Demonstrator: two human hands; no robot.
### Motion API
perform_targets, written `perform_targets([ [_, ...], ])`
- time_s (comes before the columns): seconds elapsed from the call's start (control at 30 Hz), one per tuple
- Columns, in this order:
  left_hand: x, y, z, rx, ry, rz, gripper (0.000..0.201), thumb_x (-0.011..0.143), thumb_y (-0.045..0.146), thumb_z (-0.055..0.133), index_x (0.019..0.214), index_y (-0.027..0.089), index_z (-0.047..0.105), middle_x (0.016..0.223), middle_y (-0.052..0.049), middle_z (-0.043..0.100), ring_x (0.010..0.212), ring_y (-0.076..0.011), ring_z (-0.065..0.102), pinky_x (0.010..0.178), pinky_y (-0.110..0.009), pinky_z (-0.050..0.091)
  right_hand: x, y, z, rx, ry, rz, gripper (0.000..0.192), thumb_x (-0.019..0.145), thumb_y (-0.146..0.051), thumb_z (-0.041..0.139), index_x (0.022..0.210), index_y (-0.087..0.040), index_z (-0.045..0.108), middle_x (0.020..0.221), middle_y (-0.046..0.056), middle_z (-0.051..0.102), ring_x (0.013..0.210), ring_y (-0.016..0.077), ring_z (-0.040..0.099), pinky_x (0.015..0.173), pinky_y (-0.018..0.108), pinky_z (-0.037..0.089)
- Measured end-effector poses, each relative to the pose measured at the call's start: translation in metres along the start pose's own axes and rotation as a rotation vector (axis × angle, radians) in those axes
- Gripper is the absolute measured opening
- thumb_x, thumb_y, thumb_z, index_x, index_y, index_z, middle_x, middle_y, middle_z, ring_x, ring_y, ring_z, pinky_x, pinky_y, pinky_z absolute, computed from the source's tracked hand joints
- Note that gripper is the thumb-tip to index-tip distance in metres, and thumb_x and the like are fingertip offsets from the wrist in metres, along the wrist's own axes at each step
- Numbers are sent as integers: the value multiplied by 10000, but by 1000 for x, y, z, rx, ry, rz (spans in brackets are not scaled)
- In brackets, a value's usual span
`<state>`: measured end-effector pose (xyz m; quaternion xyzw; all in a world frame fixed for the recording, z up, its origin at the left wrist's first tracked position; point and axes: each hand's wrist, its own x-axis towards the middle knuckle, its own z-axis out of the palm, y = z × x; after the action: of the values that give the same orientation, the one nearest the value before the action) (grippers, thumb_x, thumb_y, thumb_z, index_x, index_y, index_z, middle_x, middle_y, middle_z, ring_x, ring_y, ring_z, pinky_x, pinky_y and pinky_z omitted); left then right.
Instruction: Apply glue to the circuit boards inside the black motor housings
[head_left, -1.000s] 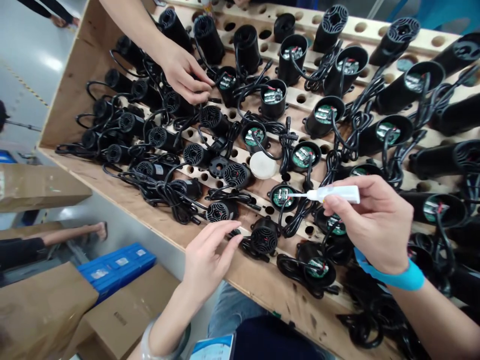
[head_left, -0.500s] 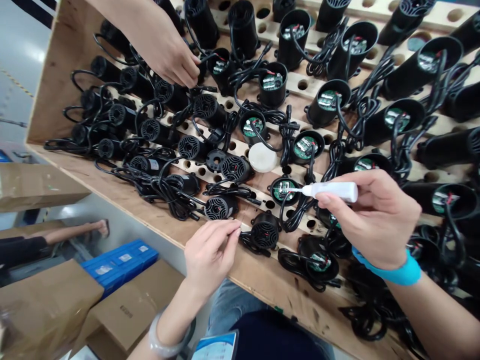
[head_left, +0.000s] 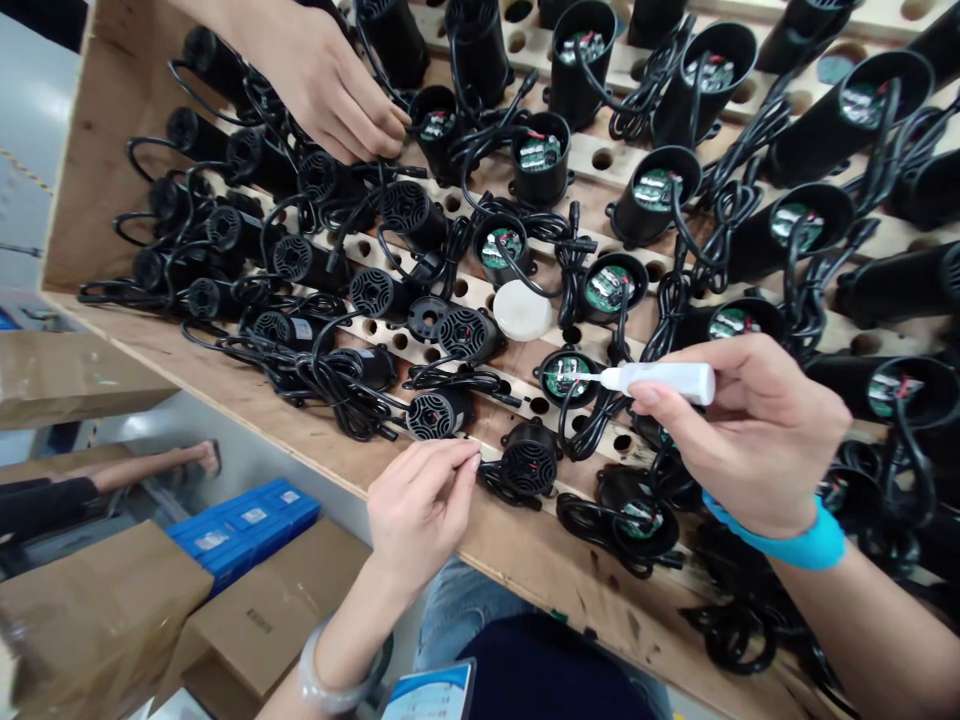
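Right hand (head_left: 739, 430) grips white tube (head_left: 664, 380), nozzle in open housing (head_left: 568, 377); left hand (head_left: 420, 505) pinched, empty, resting on counter (head_left: 525, 550). Tangled cables (head_left: 600, 425) could snag the nozzle, smearing the board.

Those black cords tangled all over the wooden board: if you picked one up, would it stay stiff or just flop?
Probably floppy: the black cords lie in loose loops and curls. One would likely drag its neighbours along, being tangled. Each seems to run to a black housing, which would probably follow.

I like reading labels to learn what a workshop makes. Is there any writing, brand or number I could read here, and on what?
None can be read.
White stickers on the blue plastic crates: too small.
Mark on the brown cardboard box: blurred.
Pale label on a black cylindrical housing: blurred.
White tube in the right hand: no print visible.
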<state>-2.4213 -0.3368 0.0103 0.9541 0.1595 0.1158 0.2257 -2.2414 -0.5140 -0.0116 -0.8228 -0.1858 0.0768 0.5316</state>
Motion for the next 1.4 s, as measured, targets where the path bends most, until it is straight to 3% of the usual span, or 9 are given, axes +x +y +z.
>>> perform_targets([
  [0.63,1,0,0,10,-21,-3,177,803,89,624,941,194,660,870,-6,717,798,-136,663,749,-263,535,0,5,-1,14,-14,0,169,720,-328,756,816,-262,634,739,20,657,603,195,606,489,345,437],
  [1.17,1,0,0,10,-41,-10,191,795,70,640,946,185,661,881,-8,714,806,-124,651,755,-259,529,-6,7,0,3,-14,4,172,718,-320,760,794,-257,619,708,13,652,578,175,589,467,329,421],
  [1.4,0,0,0,1,-35,-16,183,781,63,652,926,173,671,873,-9,712,803,-118,651,750,-243,525,-5,9,0,-50,21,-61,175,711,-312,763,785,-244,620,681,0,639,540,149,553,450,305,399],
])
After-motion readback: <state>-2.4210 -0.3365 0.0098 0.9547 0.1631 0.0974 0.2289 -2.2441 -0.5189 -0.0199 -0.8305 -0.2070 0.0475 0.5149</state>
